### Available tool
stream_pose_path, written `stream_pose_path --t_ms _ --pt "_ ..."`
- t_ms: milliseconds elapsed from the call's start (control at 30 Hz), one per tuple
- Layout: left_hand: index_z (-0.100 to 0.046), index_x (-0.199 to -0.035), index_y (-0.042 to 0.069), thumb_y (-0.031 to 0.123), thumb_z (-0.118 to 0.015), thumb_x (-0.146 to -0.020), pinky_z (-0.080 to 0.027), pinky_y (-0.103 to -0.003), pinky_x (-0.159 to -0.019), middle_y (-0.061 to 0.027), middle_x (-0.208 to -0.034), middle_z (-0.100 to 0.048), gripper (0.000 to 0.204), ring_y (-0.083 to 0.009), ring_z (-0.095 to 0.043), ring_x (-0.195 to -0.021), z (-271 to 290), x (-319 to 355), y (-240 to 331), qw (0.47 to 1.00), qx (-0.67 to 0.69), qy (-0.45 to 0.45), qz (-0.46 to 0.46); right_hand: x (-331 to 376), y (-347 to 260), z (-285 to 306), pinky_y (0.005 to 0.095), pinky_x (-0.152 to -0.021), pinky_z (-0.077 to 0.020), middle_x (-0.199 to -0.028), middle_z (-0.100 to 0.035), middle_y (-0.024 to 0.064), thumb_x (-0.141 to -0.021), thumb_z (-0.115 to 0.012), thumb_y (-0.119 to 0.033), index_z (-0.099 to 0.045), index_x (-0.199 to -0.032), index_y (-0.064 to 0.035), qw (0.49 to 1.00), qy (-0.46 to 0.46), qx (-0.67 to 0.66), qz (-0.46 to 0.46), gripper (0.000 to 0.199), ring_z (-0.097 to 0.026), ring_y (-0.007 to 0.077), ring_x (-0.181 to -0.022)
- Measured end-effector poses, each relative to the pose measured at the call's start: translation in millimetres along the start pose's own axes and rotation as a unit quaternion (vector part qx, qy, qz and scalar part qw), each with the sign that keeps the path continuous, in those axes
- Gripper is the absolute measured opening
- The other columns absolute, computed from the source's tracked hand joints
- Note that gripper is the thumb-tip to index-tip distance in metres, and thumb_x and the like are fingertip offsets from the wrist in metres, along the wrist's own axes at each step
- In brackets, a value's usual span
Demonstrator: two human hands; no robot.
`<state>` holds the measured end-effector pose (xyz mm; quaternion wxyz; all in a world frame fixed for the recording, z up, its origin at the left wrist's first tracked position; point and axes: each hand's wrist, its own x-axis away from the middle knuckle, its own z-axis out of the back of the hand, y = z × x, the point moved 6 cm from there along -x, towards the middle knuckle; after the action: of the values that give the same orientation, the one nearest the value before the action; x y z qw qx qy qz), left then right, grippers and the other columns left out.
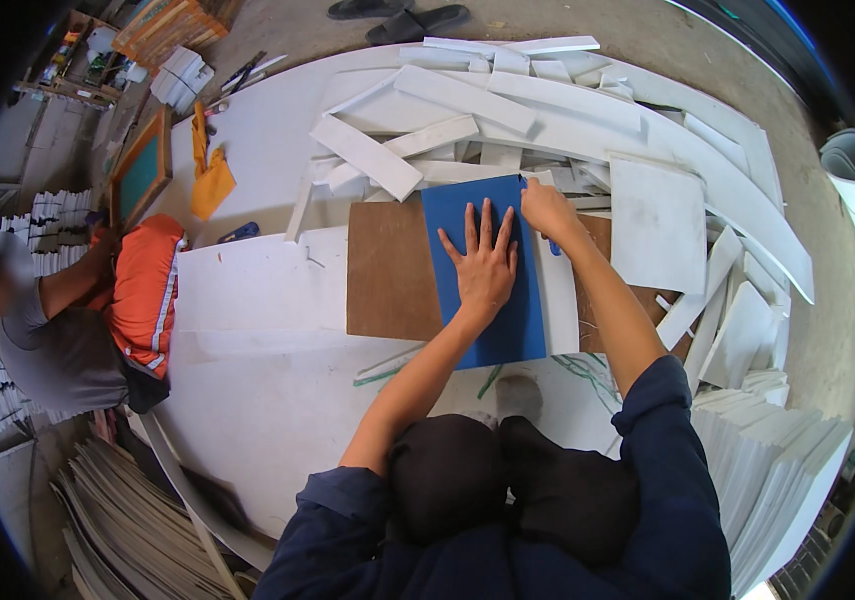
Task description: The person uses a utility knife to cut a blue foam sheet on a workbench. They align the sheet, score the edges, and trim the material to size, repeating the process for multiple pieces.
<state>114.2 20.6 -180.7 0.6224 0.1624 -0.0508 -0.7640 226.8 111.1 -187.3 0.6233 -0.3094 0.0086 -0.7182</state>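
My left hand (484, 262) lies flat with fingers spread on a blue rectangular board (500, 335), pressing it from above. Beneath the blue board is a white foam-like sheet (559, 305), which shows along its right side. Both rest on a brown board (382, 270). At the blue board's far right corner, my right hand (547, 212) is closed around a blue utility knife (554, 247); only bits of its handle show on either side of the fist. The blade's contact with the sheet is too small to make out.
White offcuts (367, 157) pile up beyond the boards. Stacked white sheets (767, 470) stand at the right. Another blue cutter (239, 233) and yellow gloves (211, 180) lie left. A person (57, 320) sits at far left beside an orange garment (145, 290). Green straps (587, 375) lie near my knees.
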Motion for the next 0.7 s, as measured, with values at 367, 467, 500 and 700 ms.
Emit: stream_pose_path --t_ms 367,467,500,700 --pt "-0.032 -0.137 0.024 0.030 -0.044 -0.089 0.001 -0.064 -0.100 -0.0076 -0.146 -0.022 0.050 -0.0276 -0.014 -0.136 -3.8 0.0 0.8 1.000 -0.016 0.005 -0.007 6.2 20.1 -26.5 0.0476 -0.088 -0.0424 -0.106 -0.058 0.0261 -0.085 -0.041 -0.020 -0.049 -0.112 0.0004 0.995 -0.083 -0.023 -0.059 0.035 -0.055 0.0402 -0.101" --pt "-0.033 -0.137 0.024 0.030 -0.044 -0.089 0.001 -0.065 -0.100 -0.0075 -0.146 -0.021 0.050 -0.0275 -0.013 -0.136 -5.0 2.7 -3.0 1.000 -0.019 0.005 -0.002 79.9 36.2 -49.5 0.0500 -0.084 -0.0431 -0.105 -0.057 0.0271 -0.087 -0.036 -0.018 -0.048 -0.108 0.0010 0.989 -0.135 -0.024 -0.050 0.030 -0.056 0.0414 -0.099" --pt "-0.033 -0.137 0.024 0.030 -0.044 -0.089 0.001 -0.065 -0.100 -0.0075 -0.146 -0.021 0.049 -0.0274 -0.013 -0.136 -4.4 2.7 -4.7 1.000 -0.020 0.006 0.001 113.4 37.5 -51.3 0.0523 -0.081 -0.0433 -0.098 -0.059 0.0278 -0.089 -0.036 -0.019 -0.046 -0.106 0.0009 0.987 -0.150 -0.029 -0.043 0.028 -0.057 0.0425 -0.093" --pt "-0.033 -0.137 0.023 0.031 -0.043 -0.090 0.001 -0.065 -0.100 -0.0073 -0.146 -0.021 0.049 -0.0272 -0.013 -0.136 -4.8 1.9 0.7 1.000 -0.021 0.016 -0.003 201.8 59.7 -70.0 0.0514 -0.074 -0.0447 -0.084 -0.062 0.0254 -0.091 -0.038 -0.023 -0.046 -0.102 0.0018 0.994 -0.105 0.017 -0.020 0.029 -0.061 0.0412 -0.082"
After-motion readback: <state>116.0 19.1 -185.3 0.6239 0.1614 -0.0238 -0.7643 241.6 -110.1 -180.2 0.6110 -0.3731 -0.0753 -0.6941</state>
